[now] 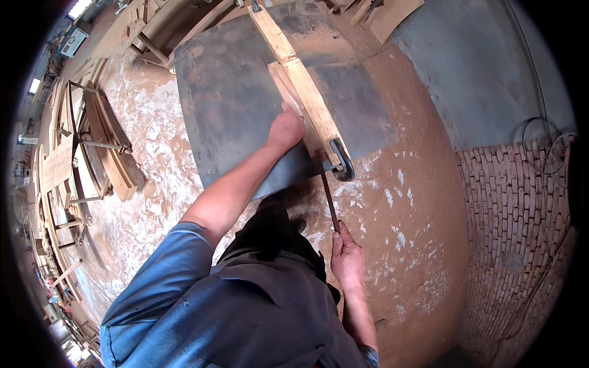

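Note:
A long pale wooden bar [307,89] lies across a dark metal sheet [227,92]. At its near end a black clamp [343,161] grips it. Beside the bar's left edge runs a flatter wooden board [281,80]. My left hand [287,127] is closed on that board, with most of the fingers hidden beneath the hand. My right hand [347,256], lower down, is closed around the near end of a long thin dark metal bar [329,199]. The far tip of this metal bar reaches up to the board's near end, next to the clamp.
Wooden frames and curved boards [107,147] stand at the left. Wood offcuts [389,15] lie at the far edge. A large grey panel [481,67] is at the upper right, above a brick wall [515,202] with a looped cable [546,147].

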Tool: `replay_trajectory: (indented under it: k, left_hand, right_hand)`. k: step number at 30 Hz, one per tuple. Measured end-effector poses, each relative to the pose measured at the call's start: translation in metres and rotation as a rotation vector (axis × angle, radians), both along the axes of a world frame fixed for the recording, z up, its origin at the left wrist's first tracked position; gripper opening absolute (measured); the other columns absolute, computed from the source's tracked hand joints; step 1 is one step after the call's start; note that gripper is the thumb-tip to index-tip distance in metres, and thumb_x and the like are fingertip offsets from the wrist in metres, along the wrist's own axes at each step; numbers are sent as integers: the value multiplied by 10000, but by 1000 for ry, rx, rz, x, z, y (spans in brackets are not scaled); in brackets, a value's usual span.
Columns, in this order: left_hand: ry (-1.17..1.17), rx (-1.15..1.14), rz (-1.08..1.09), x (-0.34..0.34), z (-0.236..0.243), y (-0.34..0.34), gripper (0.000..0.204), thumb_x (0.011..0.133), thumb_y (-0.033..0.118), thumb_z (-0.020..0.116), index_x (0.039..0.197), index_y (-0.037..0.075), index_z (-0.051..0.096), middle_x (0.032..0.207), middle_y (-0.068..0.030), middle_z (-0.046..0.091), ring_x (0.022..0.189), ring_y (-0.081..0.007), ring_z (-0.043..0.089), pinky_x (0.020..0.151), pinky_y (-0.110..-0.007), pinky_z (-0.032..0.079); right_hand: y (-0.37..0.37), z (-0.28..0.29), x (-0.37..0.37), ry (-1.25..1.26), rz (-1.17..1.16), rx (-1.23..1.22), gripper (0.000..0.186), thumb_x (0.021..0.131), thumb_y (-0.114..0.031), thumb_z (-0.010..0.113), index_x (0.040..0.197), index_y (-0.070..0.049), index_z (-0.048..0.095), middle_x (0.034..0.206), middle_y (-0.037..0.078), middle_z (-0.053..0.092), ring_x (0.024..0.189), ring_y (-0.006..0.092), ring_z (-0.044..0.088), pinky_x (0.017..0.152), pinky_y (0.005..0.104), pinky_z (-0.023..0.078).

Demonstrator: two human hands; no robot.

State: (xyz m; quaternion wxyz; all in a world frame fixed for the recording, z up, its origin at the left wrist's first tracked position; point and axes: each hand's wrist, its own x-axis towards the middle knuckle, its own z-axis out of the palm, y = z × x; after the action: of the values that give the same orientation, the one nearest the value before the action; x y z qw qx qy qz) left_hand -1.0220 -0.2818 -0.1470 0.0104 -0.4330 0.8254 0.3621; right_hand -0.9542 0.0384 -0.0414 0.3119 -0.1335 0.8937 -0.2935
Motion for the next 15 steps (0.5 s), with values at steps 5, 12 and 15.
replay_trajectory:
  k: [5,12,15]
  left_hand:
    - [60,-151,17,-12,-14,-35,362,932,210,477,1108,-92,379,903,-368,626,895,-514,616,805,-555,493]
    - [-41,-81,26,-36,9,-105,448,904,154,432,1243,-132,373,1071,-368,615,1044,-476,607,921,-491,484]
    - [-58,-78,47,-48,9,-139,443,910,160,419,1245,-127,383,1103,-371,604,1076,-471,596,942,-487,473]
  right_hand:
    - [-42,13,-22,-52,38,34,387,988,-292,496,1308,-90,576,903,287,647,860,451,644,733,499,513]
    - [-108,6,-54,-45,116,53,396,990,-279,485,1308,-55,560,959,289,649,874,463,636,757,507,517]
    - [-136,-6,-62,92,155,-33,390,991,-279,481,1301,-57,564,976,283,653,885,463,632,777,508,516]
